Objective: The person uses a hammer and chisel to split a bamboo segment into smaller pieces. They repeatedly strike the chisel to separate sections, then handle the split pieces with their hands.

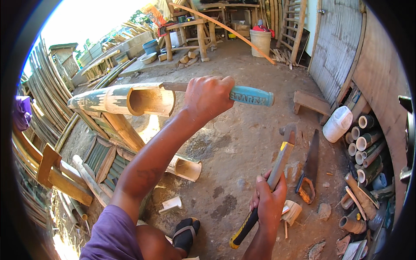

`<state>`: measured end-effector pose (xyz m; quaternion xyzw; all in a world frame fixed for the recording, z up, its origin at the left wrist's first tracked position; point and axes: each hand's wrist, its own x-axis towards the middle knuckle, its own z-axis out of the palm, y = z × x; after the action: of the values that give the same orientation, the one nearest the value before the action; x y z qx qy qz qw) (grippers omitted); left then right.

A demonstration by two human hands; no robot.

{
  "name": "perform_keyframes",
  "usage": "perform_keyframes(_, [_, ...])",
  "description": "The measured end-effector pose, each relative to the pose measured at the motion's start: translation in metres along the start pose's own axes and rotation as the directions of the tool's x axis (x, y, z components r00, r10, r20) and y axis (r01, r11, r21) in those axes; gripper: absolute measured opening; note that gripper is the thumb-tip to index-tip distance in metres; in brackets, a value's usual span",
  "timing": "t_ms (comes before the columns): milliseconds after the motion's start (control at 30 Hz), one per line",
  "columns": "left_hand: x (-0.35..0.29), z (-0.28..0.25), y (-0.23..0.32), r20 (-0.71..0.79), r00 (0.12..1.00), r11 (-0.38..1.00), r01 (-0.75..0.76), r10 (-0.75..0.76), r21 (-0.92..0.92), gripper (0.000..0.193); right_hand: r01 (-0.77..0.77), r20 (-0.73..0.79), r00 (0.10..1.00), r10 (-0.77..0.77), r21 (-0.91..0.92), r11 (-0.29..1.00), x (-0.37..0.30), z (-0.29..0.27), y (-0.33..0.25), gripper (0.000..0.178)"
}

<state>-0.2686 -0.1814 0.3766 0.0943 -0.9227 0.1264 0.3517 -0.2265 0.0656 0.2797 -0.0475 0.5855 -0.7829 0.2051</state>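
My left hand [209, 97] is closed round a blue-handled chisel [252, 96], the handle's butt sticking out to the right. Its flat metal blade points left and meets the upper edge of a thick bamboo pole [110, 99]. The near end of this pole is cut open into a trough. Lower and to the right, my right hand [271, 201] grips a hammer [281, 160] around the middle of its shaft. The hammer's head is up and its black-and-yellow grip end hangs down. A handsaw [310, 167] lies on the ground beside the hammer.
Bamboo supports [123, 132] hold the pole. Cut bamboo pieces [185, 168] lie below it. On the right are a white jug [338, 124], a low wooden bench [311, 104] and stacked bamboo tubes [368, 141]. A bucket [261, 42] and a wooden table [186, 24] stand farther back.
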Motion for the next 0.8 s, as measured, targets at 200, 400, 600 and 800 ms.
perform_keyframes(200, [-0.001,0.005,-0.003,-0.153,0.987,0.998,-0.060,0.055,-0.023,0.016,-0.010,0.013,1.000,0.010,0.026,1.000,0.004,0.000,0.005,0.018])
perform_keyframes(400, [-0.001,0.005,-0.004,-0.210,0.975,0.995,-0.089,0.079,-0.035,0.020,-0.011,0.033,0.999,0.011,0.016,1.000,0.003,0.002,0.001,0.018])
perform_keyframes(600, [-0.002,0.007,-0.004,-0.170,0.983,0.997,-0.071,0.065,-0.030,0.017,0.076,-0.014,0.997,-0.075,0.033,0.997,0.003,0.002,-0.006,0.019])
perform_keyframes(800, [-0.001,0.009,-0.005,-0.238,0.968,0.993,-0.099,0.082,-0.062,0.023,0.069,0.009,0.998,-0.070,0.024,0.997,0.002,0.002,-0.011,0.016])
